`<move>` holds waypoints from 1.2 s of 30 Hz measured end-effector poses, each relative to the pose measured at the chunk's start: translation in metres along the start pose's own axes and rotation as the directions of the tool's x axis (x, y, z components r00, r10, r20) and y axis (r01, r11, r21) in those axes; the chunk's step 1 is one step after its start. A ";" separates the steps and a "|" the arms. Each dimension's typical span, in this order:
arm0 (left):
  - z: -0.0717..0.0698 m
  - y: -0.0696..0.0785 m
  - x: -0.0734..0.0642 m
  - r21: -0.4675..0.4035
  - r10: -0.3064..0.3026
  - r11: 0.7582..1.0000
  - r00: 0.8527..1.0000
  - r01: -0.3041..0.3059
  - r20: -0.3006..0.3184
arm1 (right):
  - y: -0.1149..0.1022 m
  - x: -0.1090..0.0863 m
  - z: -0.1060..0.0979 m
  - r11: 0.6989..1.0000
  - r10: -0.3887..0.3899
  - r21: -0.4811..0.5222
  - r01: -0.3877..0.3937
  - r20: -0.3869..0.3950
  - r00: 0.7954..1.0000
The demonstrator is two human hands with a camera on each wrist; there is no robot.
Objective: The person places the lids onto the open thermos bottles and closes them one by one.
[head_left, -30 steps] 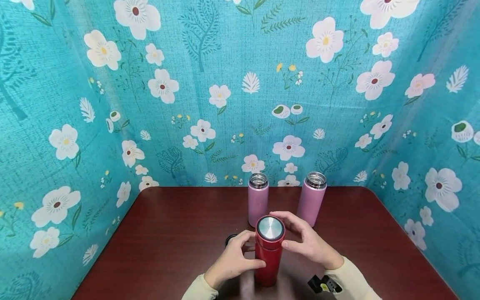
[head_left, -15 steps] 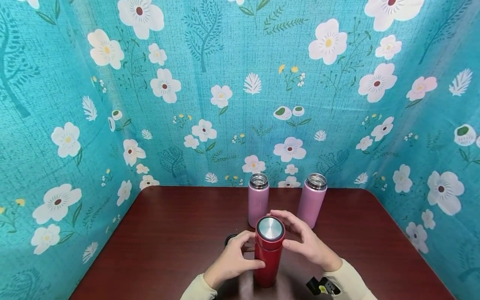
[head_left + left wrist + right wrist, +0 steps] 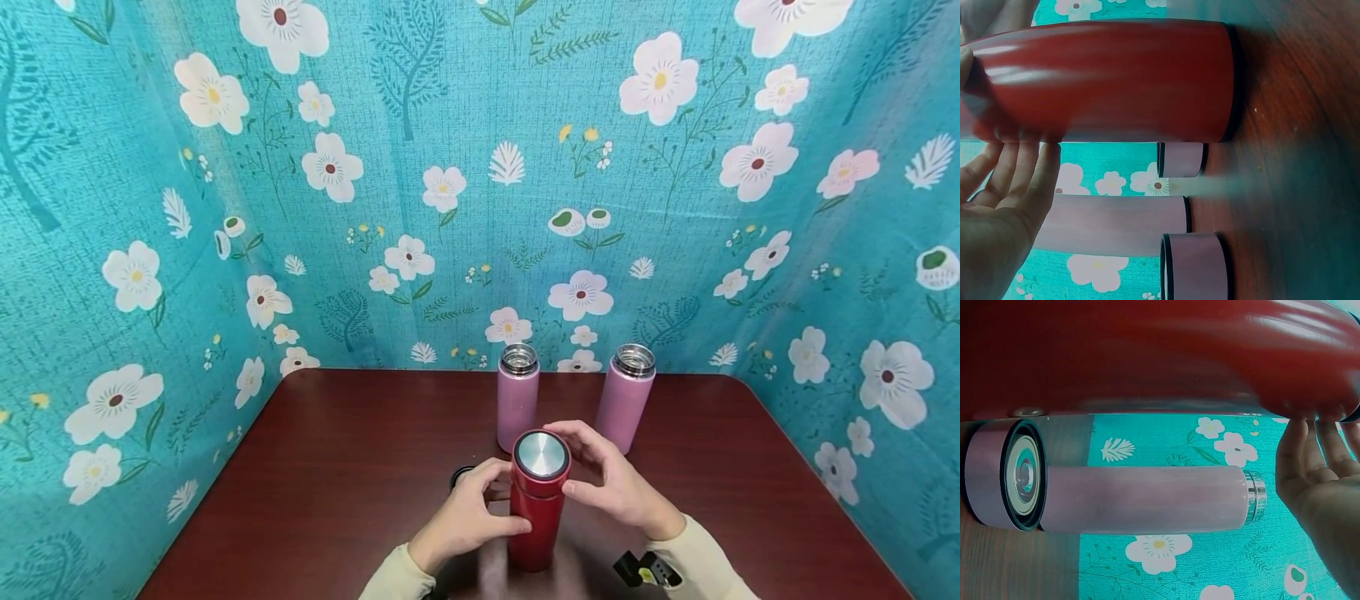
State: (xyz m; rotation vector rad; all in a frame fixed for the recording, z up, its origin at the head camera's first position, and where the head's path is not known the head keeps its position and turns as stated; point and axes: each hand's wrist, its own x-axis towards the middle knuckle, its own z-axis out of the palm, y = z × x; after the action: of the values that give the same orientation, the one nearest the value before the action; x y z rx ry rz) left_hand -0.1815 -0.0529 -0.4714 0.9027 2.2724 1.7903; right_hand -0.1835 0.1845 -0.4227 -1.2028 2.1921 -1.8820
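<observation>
Fingers and thumbs on one tall, glossy red cylindrical bottle [image 3: 538,537]

We see the left hand [image 3: 467,515] clamped on the upper half of the red bottle, thumb on the near side and fingers round the far side. The right hand [image 3: 611,482] pinches it close to the cap seam, thumb on the side, fingers behind. The red bottle is upright between them, over the near part of the dark reddish-brown wooden table [image 3: 360,450]; light streaks its smooth body, a dark-edged silver metal disc [image 3: 542,455] tops it, and a black band [image 3: 1239,81] rings its base. Counting outward, we find two short pinkish-purple cylindrical lids, one [image 3: 1199,269] nearer the left hand and one [image 3: 1184,160] farther off; then two pinkish-purple cylindrical bottles, left [image 3: 517,408] and right [image 3: 623,404], upright, apart, their silver metal mouths uncovered. Beyond hangs turquoise cloth [image 3: 457,242] with printed flowers
</observation>
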 end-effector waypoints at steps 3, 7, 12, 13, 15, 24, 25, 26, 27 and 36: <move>-0.002 0.014 -0.002 -0.003 0.006 1.000 1.000 -0.006 0.003 | 0.001 0.000 0.000 1.000 0.008 -0.002 -0.008 -0.015 1.000; -0.005 0.027 -0.003 0.004 0.006 1.000 1.000 -0.006 0.005 | 0.001 0.000 0.001 1.000 0.013 0.018 -0.013 -0.019 1.000; -0.003 0.018 -0.001 0.005 0.029 1.000 1.000 -0.029 0.000 | 0.000 0.000 0.001 0.999 0.015 0.040 -0.015 -0.003 1.000; -0.002 0.014 0.000 0.007 0.032 0.999 0.999 -0.032 -0.002 | 0.000 0.001 0.000 0.999 0.011 0.044 -0.012 0.004 1.000; -0.001 0.005 0.001 0.010 0.038 0.999 0.999 -0.038 -0.005 | -0.001 0.001 0.000 0.999 0.005 0.049 -0.006 0.019 1.000; -0.001 -0.007 0.002 -0.014 0.037 0.999 0.999 -0.037 0.000 | 0.000 0.001 0.001 0.999 -0.020 0.038 0.019 0.032 0.999; -0.001 -0.007 0.002 -0.013 0.042 0.999 0.999 -0.042 -0.002 | 0.001 0.001 0.001 0.999 -0.021 0.032 0.020 0.024 0.999; -0.001 -0.006 0.001 -0.012 0.046 0.999 0.999 -0.046 -0.005 | 0.001 0.001 0.001 0.999 -0.022 0.030 0.022 0.015 1.000; -0.001 -0.004 0.001 -0.011 0.046 0.999 0.999 -0.046 -0.007 | 0.001 0.001 0.002 0.999 -0.026 0.029 0.025 0.008 1.000; -0.005 0.029 -0.003 -0.030 0.016 0.999 1.000 -0.016 0.008 | 0.001 -0.001 0.003 0.996 -0.029 0.082 0.029 0.008 1.000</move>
State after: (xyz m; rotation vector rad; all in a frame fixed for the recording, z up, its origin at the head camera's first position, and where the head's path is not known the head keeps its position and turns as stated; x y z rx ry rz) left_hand -0.1697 -0.0550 -0.4440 0.9235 2.2342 1.8184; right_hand -0.1817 0.1826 -0.4246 -1.2335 2.0813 -1.9521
